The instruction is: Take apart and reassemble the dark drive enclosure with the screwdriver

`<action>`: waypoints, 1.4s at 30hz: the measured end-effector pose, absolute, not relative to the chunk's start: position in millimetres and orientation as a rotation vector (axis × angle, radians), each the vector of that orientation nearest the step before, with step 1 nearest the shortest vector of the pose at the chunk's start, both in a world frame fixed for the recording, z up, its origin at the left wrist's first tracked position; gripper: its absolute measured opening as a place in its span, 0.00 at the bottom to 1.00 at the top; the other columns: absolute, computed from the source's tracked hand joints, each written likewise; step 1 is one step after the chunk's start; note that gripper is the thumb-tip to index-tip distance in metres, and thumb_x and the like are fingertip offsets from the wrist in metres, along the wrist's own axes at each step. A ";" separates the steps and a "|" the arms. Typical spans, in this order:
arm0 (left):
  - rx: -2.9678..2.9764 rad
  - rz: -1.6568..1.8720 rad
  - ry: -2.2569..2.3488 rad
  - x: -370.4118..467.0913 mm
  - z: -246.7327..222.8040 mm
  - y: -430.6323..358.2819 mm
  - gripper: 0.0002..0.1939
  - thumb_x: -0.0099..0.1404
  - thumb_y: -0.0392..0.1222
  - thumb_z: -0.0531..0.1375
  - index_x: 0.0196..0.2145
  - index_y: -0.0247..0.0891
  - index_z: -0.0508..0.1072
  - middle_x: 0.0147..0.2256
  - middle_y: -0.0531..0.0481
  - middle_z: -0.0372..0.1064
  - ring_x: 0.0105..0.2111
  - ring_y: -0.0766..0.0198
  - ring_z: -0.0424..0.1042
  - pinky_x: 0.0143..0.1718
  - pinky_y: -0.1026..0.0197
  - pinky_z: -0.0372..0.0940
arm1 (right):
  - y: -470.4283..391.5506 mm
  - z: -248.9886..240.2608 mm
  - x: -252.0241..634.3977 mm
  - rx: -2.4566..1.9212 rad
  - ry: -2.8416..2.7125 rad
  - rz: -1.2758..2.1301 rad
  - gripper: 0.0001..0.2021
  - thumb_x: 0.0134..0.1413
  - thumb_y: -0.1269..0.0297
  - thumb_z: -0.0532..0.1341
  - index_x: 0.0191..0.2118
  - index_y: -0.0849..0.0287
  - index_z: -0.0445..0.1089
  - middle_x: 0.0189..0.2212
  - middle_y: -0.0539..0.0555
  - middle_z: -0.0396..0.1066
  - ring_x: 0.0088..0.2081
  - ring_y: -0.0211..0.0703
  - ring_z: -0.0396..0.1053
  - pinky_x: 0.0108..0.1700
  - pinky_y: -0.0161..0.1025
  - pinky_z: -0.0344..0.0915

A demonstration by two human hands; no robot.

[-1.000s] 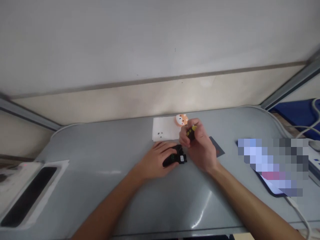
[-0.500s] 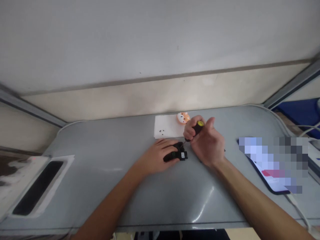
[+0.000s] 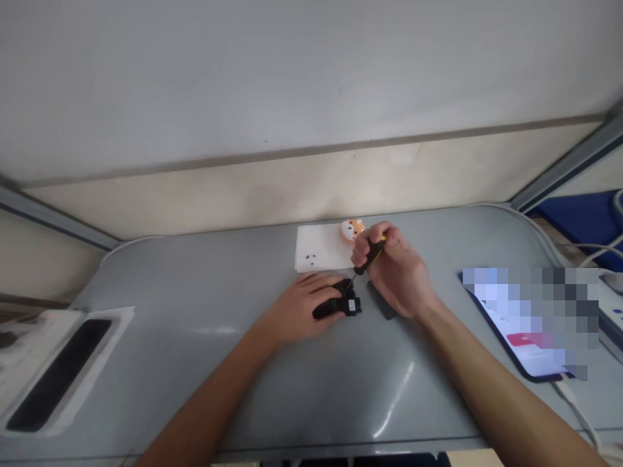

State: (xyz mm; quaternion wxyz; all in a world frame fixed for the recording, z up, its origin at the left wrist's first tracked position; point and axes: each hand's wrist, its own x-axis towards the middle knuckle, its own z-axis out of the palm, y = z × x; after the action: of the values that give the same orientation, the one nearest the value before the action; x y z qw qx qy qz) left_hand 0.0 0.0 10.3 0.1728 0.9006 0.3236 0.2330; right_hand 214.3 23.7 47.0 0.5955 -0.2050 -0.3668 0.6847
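Note:
My left hand (image 3: 304,308) grips a small black device (image 3: 335,306) with a white label, pressing it to the grey table. Its kind is too small to make out. In my right hand (image 3: 396,272) is a screwdriver (image 3: 372,253) with a black and yellow handle, fingers wrapped round it. The shaft slants down to the left, its tip at the device's upper part. Beneath my right hand lies a flat dark piece (image 3: 384,303), partly hidden. Several tiny dark screws (image 3: 310,259) rest on a white paper pad (image 3: 318,243) behind the device.
An orange and white animal-face object (image 3: 351,230) sits on the pad. To the right lies a phone (image 3: 516,331) with a lit screen and a white cable (image 3: 577,405). A long black object (image 3: 61,376) lies on white paper at left. A wall (image 3: 233,194) stands behind.
My right hand has tipped the screwdriver and closed its thumb over the handle's end. More of the flat dark piece below it shows. The whole view has shifted slightly.

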 end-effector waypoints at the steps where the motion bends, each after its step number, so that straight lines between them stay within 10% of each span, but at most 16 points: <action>1: 2.551 0.657 0.923 0.0 10.8 0.1 0.08 0.72 0.46 0.64 0.45 0.42 0.77 0.58 0.45 0.74 0.58 0.55 0.74 0.63 0.48 0.63 | 24.1 46.4 212.0 -0.491 -0.830 1.583 0.14 0.68 0.49 0.58 0.36 0.53 0.67 0.30 0.50 0.58 0.31 0.41 0.59 0.37 0.40 0.64; 24: 2.445 0.602 0.964 1.1 8.3 -1.1 0.15 0.71 0.49 0.65 0.51 0.43 0.73 0.58 0.45 0.74 0.60 0.54 0.71 0.66 0.46 0.61 | 23.3 50.1 205.2 -0.570 -0.790 1.563 0.15 0.65 0.44 0.60 0.37 0.50 0.64 0.24 0.47 0.53 0.25 0.40 0.54 0.30 0.39 0.60; 31: 2.499 0.638 0.912 2.1 6.7 -0.4 0.12 0.71 0.48 0.64 0.48 0.41 0.75 0.58 0.44 0.73 0.61 0.53 0.70 0.66 0.47 0.61 | 26.0 51.0 216.2 -0.581 -0.919 1.576 0.16 0.67 0.47 0.60 0.34 0.54 0.69 0.33 0.52 0.62 0.35 0.42 0.65 0.39 0.41 0.67; 42: 2.548 0.669 0.917 2.4 7.6 1.4 0.11 0.71 0.48 0.63 0.47 0.42 0.77 0.58 0.44 0.74 0.59 0.53 0.72 0.66 0.46 0.60 | 26.0 55.0 200.5 -0.570 -0.866 1.521 0.18 0.63 0.41 0.61 0.36 0.50 0.61 0.23 0.46 0.50 0.25 0.39 0.53 0.28 0.37 0.58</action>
State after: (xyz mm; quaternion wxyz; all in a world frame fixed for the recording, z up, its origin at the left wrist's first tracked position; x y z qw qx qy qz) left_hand 2.4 1.4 7.6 0.1751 0.8994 0.3236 0.2359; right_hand 200.5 26.0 55.0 0.6055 -0.2465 -0.3742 0.6577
